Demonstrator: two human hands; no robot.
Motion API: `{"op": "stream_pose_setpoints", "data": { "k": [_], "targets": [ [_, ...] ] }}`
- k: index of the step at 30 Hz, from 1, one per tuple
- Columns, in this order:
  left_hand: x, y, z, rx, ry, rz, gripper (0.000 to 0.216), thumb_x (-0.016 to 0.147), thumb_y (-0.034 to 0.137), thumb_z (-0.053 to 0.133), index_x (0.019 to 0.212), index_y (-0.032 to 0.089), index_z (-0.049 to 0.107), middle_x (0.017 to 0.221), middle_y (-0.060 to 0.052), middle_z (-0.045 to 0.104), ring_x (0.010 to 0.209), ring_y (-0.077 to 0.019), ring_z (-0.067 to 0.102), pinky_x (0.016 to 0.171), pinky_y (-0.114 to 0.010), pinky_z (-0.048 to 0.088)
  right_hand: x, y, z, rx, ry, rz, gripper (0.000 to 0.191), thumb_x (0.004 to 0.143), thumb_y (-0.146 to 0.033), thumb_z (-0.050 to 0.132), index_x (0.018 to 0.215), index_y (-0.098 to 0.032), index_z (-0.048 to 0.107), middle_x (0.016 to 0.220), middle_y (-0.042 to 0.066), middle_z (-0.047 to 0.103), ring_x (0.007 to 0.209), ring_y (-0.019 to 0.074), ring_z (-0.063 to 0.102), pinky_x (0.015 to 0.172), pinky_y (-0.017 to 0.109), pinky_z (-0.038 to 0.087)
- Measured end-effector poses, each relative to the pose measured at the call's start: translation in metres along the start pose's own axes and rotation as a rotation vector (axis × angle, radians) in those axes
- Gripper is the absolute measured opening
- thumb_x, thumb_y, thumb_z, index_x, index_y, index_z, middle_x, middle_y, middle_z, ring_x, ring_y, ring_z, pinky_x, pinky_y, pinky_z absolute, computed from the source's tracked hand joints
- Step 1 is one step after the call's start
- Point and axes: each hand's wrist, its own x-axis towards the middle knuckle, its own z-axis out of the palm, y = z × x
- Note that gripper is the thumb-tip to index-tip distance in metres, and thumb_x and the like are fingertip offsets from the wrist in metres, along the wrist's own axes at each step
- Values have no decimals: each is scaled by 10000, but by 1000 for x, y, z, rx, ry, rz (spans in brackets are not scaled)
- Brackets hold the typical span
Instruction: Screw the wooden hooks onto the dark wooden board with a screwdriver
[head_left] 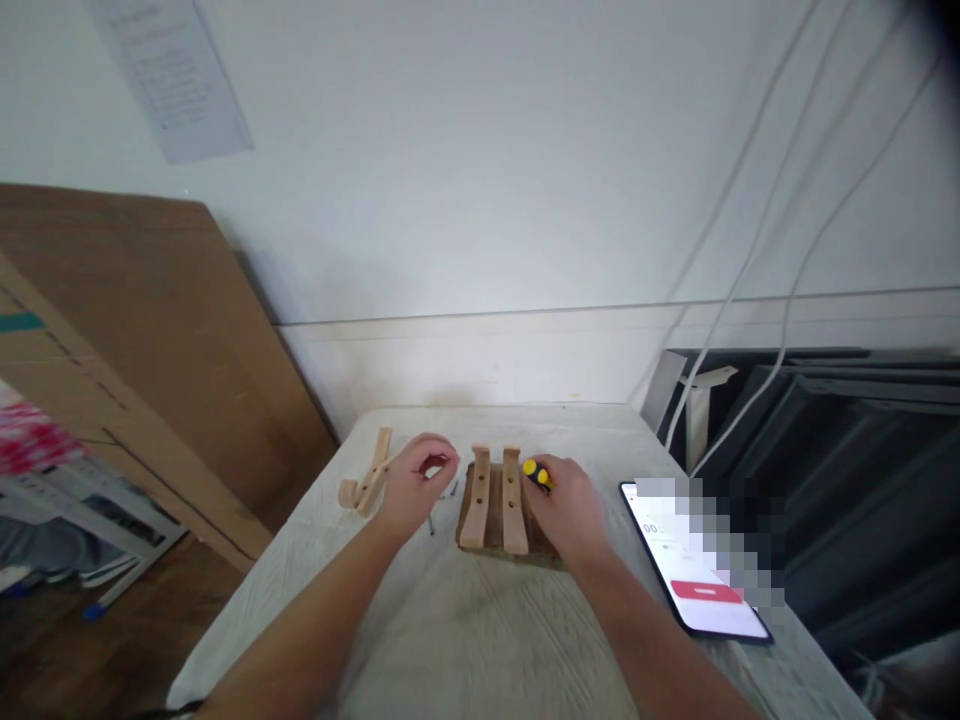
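Observation:
A dark wooden board (491, 520) lies on the table (480, 640) with two light wooden hooks (495, 498) standing on it. My right hand (566, 510) rests on the board's right side, closed around a screwdriver with a yellow and black handle (536, 473). To the left of the board, my left hand (416, 485) has its fingertips pinched together on something too small to make out. A few screws (442, 505) lie between this hand and the board. Loose wooden hooks (367, 482) lie just left of my left hand.
A phone (694, 575) with a lit screen lies on the table's right side. Large cardboard sheets (142, 350) lean against the wall at left. Dark panels (840, 470) and hanging white cables (750, 260) are at right. A wall stands behind the table.

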Motion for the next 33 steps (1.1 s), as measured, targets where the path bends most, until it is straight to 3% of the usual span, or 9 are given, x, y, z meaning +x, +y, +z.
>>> {"op": "stream_pose_setpoints", "data": {
  "k": [3, 5, 9, 15, 18, 23, 33],
  "targets": [
    [18, 24, 7, -100, -380, -83, 42, 791, 151, 608, 788, 137, 647, 834, -48, 651, 771, -119, 605, 712, -235, 500, 0, -1, -1, 44, 14, 6, 151, 799, -241, 534, 893, -190, 640, 893, 103, 684, 878, 282, 591, 790, 393, 440],
    [33, 31, 13, -136, -577, -176, 57, 766, 131, 598, 805, 132, 640, 773, -23, 632, 673, -103, 593, 626, -215, 482, 0, -2, -2, 76, 42, 18, 132, 781, -241, 538, 880, -194, 612, 886, 90, 668, 873, 273, 578, 789, 389, 432],
    [57, 27, 28, -141, -766, -146, 99, 696, 80, 604, 776, 130, 635, 729, 4, 613, 639, -91, 582, 617, -203, 468, 0, -5, -3, 114, 74, 48, 116, 743, -224, 540, 854, -199, 565, 850, 74, 630, 839, 260, 557, 754, 377, 417],
    [51, 4, 45, -216, -768, -132, 85, 719, 110, 608, 793, 131, 645, 797, -18, 651, 734, -117, 602, 694, -228, 478, -1, -4, -2, 158, 100, 48, 115, 794, -274, 514, 864, -196, 559, 855, 77, 626, 837, 251, 558, 759, 379, 414],
    [44, -6, 47, -120, -828, -97, 79, 717, 118, 638, 789, 137, 661, 760, -5, 653, 719, -116, 587, 677, -218, 456, -1, -2, -3, 188, 133, 50, 130, 792, -287, 514, 878, -196, 550, 854, 76, 622, 841, 244, 561, 767, 374, 421],
    [41, -10, 47, -176, -872, -127, 75, 751, 180, 672, 811, 138, 652, 754, 1, 663, 707, -109, 596, 670, -209, 455, 2, 4, -3, 184, 193, 69, 141, 759, -277, 505, 871, -198, 539, 801, 53, 593, 774, 223, 548, 730, 358, 419],
    [40, -12, 49, -47, -862, 87, 34, 756, 143, 664, 724, 147, 652, 764, -8, 667, 741, -117, 591, 692, -215, 427, 1, 5, -2, 178, 183, 76, 155, 761, -291, 500, 871, -194, 550, 779, 36, 583, 727, 196, 528, 689, 328, 410]
  ]
}}
